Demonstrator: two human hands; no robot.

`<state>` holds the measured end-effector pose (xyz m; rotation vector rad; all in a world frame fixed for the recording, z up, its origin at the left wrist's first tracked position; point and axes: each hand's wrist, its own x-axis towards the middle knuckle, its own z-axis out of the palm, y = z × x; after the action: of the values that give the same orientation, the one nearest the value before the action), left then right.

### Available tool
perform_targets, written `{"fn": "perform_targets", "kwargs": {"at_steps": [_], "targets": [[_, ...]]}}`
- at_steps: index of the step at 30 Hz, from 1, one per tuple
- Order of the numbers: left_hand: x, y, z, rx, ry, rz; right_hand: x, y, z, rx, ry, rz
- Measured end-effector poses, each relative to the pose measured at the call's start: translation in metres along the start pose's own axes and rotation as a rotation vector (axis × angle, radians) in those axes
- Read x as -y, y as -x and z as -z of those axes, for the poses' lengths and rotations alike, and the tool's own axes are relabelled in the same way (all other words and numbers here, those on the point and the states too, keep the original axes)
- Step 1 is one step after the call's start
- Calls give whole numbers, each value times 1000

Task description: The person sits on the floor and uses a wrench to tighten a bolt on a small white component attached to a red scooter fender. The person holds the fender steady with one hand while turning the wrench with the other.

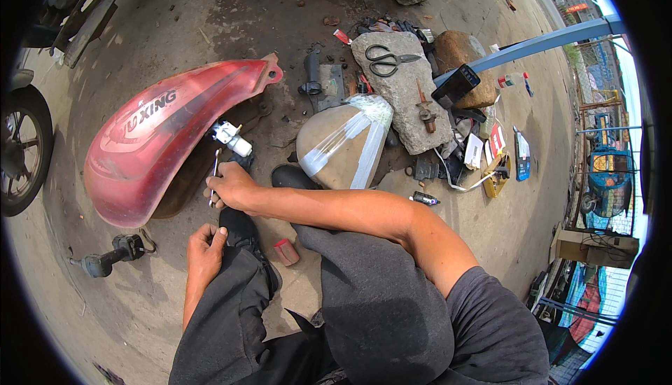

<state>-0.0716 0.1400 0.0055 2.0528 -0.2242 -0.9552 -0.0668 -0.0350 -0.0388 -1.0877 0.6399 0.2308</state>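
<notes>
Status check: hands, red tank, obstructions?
Right hand gripping thin tool; left hand at trouser leg. Red tank on ground, white fitting by its edge. No obstruction visible between thin tool and white fitting.

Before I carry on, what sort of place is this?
Probably an outdoor motorcycle repair spot: a detached red fuel tank lies on the ground, scissors rest on a stone slab, and a wheel stands at the left edge.
</notes>
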Motion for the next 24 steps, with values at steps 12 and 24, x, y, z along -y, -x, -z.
{"fn": "perform_targets", "kwargs": {"at_steps": [12,24], "targets": [[5,-1,-2,-2,3,-45,1,1,0,-9,-17,12],[2,0,-2,2,26,-41,4,3,0,-18,-11,14]]}}
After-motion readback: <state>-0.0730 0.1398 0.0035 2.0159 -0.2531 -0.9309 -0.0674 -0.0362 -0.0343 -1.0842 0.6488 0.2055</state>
